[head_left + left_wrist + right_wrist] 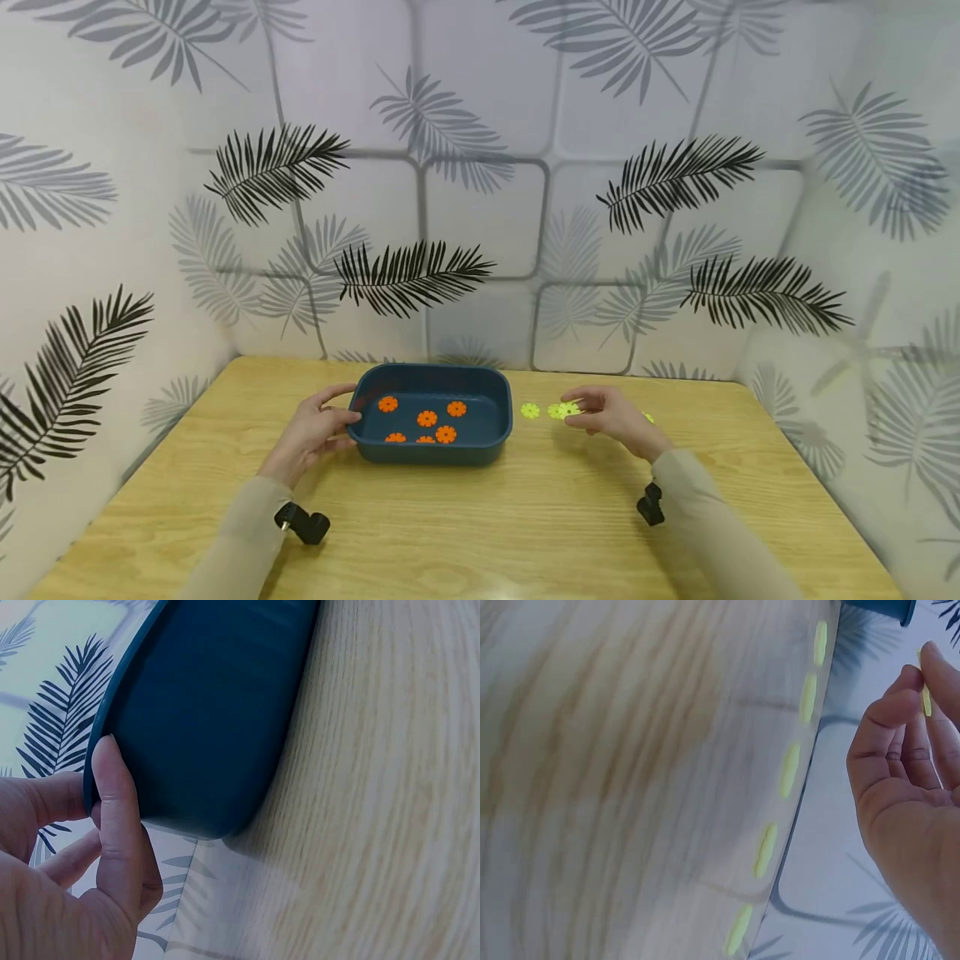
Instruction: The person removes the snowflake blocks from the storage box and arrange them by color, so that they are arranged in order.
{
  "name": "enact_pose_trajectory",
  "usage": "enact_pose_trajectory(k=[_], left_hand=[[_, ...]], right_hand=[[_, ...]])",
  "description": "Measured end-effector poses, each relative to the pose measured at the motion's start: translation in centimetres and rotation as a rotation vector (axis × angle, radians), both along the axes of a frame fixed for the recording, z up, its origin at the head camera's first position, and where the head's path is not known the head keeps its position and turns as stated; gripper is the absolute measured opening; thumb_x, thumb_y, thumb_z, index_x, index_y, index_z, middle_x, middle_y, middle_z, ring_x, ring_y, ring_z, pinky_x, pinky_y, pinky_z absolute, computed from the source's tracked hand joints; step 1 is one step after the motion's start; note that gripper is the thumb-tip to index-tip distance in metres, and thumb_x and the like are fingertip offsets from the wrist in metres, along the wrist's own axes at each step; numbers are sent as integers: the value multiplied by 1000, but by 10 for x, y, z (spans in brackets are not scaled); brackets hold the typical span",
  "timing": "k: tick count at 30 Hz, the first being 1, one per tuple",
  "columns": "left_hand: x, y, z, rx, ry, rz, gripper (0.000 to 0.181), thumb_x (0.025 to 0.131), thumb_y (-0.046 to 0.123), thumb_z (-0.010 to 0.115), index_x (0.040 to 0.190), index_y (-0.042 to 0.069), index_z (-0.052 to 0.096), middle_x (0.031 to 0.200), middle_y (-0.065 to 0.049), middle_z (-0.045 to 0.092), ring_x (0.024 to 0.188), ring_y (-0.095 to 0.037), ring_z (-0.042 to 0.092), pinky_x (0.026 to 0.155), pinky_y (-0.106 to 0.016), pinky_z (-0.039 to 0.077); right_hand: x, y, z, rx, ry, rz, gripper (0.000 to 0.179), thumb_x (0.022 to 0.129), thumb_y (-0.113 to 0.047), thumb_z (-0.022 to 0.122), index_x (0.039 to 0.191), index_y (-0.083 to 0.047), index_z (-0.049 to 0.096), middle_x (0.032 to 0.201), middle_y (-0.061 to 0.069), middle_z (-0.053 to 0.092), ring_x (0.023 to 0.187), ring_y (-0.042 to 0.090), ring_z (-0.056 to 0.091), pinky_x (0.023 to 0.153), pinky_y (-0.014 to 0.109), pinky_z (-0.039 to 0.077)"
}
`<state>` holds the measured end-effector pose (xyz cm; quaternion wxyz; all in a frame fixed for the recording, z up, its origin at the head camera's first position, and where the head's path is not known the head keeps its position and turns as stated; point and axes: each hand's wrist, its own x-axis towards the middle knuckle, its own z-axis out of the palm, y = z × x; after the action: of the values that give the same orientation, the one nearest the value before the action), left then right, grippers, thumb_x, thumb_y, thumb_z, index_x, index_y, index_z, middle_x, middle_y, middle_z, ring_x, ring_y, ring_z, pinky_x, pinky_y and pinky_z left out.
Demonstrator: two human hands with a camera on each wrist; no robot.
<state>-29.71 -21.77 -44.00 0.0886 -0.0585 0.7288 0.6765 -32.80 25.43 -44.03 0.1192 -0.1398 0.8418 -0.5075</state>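
1. The blue tub (pixel 431 455) sits on the far part of the bench (pixel 465 525), left of the middle, open side up, its long axis running left to right.
2. It is a plain, deep rectangle with rounded corners; six orange discs (pixel 427 418), notched like flowers, show inside, two partly hidden by the near wall.
3. The left hand (pixel 309 432) grips the tub's rim at its left end.
4. The right hand (pixel 611 418), right of the tub, pinches a yellow disc (pixel 928 703) between thumb and fingers; the right wrist view catches this thin piece edge-on.
5. Five more yellow pieces (pixel 789 770) lie flat and apart near the bench's far edge, their row running left to right.
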Motion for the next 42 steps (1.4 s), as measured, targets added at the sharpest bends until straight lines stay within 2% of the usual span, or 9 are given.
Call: enact_pose_trajectory(k=[6, 12, 19, 24, 31, 38, 42], left_hand=[[-2, 0, -1, 20, 9, -4, 63, 95, 5, 60, 152, 15, 36, 104, -12, 67, 82, -20, 70, 65, -28, 61], [-2, -3, -5, 23, 3, -2, 62, 96, 5, 60, 152, 16, 36, 107, -14, 66, 84, -21, 70, 63, -27, 61], [-3, -3, -4, 37, 0, -9, 63, 96, 6, 60, 153, 16, 34, 97, -5, 68, 79, -17, 70, 61, -27, 60], [-2, -3, -3, 34, -3, -8, 63, 96, 6, 61, 152, 15, 35, 99, -7, 68, 79, -17, 70, 61, -28, 60], [1, -1, -1, 26, -14, -6, 62, 96, 5, 59, 152, 17, 36, 104, -12, 66, 81, -18, 70, 63, -28, 60], [0, -2, -2, 33, -14, -4, 61, 96, 5, 59, 151, 17, 36, 106, -14, 65, 81, -19, 70, 62, -26, 60], [-1, -2, -1, 44, -13, -5, 62, 96, 5, 59, 152, 16, 36, 106, -13, 65, 79, -18, 70, 60, -25, 59]], right_hand=[[1, 20, 1, -5, 6, -32, 52, 93, -18, 69, 138, 2, 52, 132, 26, 54, 104, 20, 61, 86, 42, 57], [-1, 38, -3, 11, 12, -52, 53, 91, -15, 70, 138, 3, 51, 134, 26, 53, 113, 27, 57, 85, 40, 58], [2, 62, -4, -2, -30, -95, 55, 92, -15, 69, 140, 3, 48, 134, 27, 52, 102, 19, 61, 82, 39, 57], [3, 75, -3, -4, -42, -103, 58, 92, -15, 69, 141, 4, 45, 134, 29, 51, 99, 18, 62, 82, 38, 58], [4, 86, -3, -13, -65, -129, 55, 92, -11, 68, 139, 7, 45, 124, 22, 56, 91, 18, 63, 79, 34, 58], [5, 98, 1, 2, -78, -170, 55, 95, -10, 64, 142, 6, 42, 132, 26, 45, 96, 13, 59, 83, 35, 58], [5, 105, 2, 14, -89, -192, 55, 95, -8, 62, 143, 6, 40, 129, 24, 46, 94, 14, 56, 80, 34, 57]])
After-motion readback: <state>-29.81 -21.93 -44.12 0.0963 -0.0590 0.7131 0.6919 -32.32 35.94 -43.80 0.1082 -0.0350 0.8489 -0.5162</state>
